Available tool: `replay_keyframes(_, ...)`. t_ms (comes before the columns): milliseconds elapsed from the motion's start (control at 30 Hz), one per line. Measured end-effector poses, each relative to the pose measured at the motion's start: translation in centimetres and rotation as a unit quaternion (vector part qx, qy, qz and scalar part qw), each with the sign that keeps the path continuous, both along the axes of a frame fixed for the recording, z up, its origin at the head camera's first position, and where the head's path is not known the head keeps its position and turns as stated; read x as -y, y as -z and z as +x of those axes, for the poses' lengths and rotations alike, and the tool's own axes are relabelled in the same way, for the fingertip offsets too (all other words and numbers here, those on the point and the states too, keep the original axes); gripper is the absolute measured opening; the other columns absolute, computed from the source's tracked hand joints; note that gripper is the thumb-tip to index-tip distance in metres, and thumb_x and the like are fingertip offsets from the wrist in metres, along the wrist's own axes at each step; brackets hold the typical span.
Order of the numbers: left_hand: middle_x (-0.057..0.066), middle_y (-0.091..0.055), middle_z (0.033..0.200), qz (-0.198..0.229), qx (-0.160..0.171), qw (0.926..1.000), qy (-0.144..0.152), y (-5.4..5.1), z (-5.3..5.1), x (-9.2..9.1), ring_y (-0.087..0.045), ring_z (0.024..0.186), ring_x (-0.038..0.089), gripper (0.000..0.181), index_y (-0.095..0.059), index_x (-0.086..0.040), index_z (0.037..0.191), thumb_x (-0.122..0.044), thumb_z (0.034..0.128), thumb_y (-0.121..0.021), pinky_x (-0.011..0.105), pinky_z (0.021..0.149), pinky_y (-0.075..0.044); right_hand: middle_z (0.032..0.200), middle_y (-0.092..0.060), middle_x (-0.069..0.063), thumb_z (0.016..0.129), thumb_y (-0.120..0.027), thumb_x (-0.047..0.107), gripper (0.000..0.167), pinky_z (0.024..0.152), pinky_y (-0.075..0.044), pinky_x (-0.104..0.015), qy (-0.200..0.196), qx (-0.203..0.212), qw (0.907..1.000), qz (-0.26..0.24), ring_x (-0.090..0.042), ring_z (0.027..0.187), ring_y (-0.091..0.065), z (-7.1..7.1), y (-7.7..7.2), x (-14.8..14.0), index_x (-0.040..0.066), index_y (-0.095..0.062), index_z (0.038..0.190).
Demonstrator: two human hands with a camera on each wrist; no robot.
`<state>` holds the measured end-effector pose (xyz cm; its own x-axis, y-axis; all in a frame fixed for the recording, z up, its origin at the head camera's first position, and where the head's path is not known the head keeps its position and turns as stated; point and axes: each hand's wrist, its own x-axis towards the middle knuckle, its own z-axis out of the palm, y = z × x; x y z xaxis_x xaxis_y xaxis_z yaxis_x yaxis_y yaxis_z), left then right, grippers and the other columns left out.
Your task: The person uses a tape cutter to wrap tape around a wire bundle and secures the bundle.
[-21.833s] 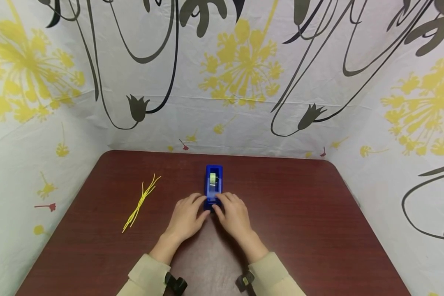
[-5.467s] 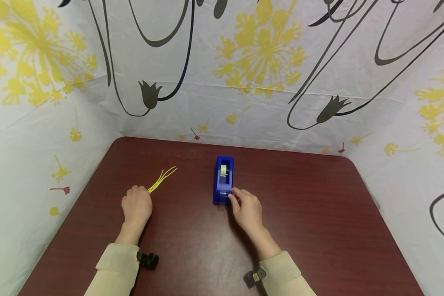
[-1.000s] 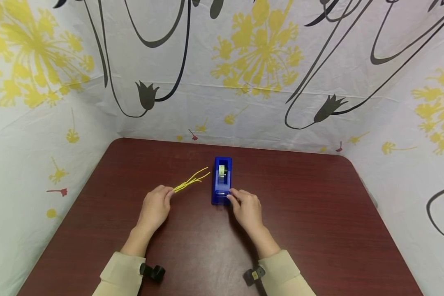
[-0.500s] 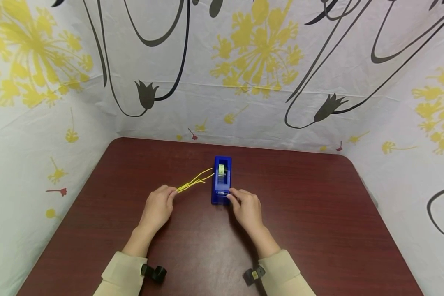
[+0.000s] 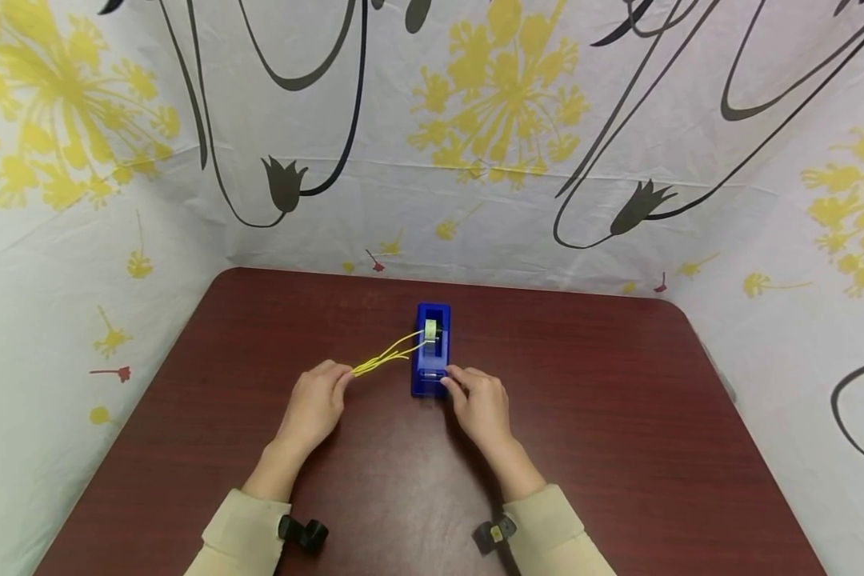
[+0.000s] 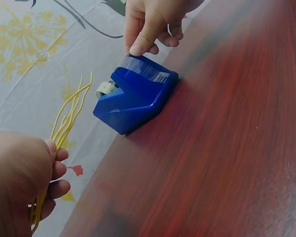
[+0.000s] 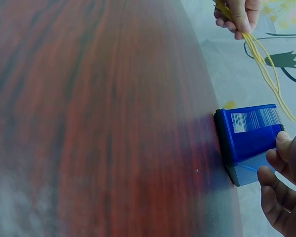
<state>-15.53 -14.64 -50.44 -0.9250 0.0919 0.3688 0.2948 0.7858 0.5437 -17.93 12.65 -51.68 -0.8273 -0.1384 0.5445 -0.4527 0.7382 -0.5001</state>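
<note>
A bundle of several thin yellow wires (image 5: 383,359) is pinched between the thumb and fingers of my left hand (image 5: 313,410). Their loose ends fan out to the right, above the left side of a blue tape dispenser (image 5: 420,382). The dispenser stands on the table with its roll of tape (image 5: 430,329) inside. At its near end, my right hand (image 5: 482,410) pinches at the cutter edge, where the tape's end lies; the tape between the fingertips is too small to make out. In the left wrist view the wires (image 6: 65,121) also run down through the palm.
The dark red-brown table (image 5: 583,448) extends around both hands. A white cloth (image 5: 360,208) with yellow and grey flower prints hangs behind it and at both sides. Small black wrist cameras sit at both sleeve cuffs.
The left hand has picked up the wires from the left of the table and carried them right, until their tips overlap the dispenser. The right hand stays at the dispenser's near end.
</note>
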Motion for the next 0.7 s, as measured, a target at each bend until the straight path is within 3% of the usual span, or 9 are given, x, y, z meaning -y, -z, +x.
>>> replay_keyframes(400, 0.004, -0.067, 0.088, -0.004, 0.004, 0.9999, 0.013, -0.3, 0.1, -0.7, -0.065, 0.077, 0.022, 0.013, -0.075, -0.002, 0.104, -0.01, 0.0989, -0.066, 0.045, 0.08, -0.052, 0.077, -0.072, 0.0, 0.087, -0.081, 0.017, 0.017, 0.058, -0.052, -0.045, 0.001, -0.001, 1.0, 0.002, -0.021, 0.06, -0.064, 0.0, 0.0, 0.0, 0.011, -0.082, 0.103)
replay_keyframes(700, 0.003, -0.067, 0.091, 0.003, 0.016, 0.9996, 0.025, -0.4, 0.2, -1.3, -0.067, 0.084, 0.024, 0.012, -0.074, -0.004, 0.104, -0.01, 0.0991, -0.066, 0.059, 0.091, -0.049, 0.078, -0.073, 0.0, 0.087, -0.081, 0.016, 0.017, 0.058, -0.052, -0.045, 0.0, -0.001, 1.0, 0.004, -0.022, 0.062, -0.066, 0.1, 0.0, -0.1, 0.01, -0.082, 0.102)
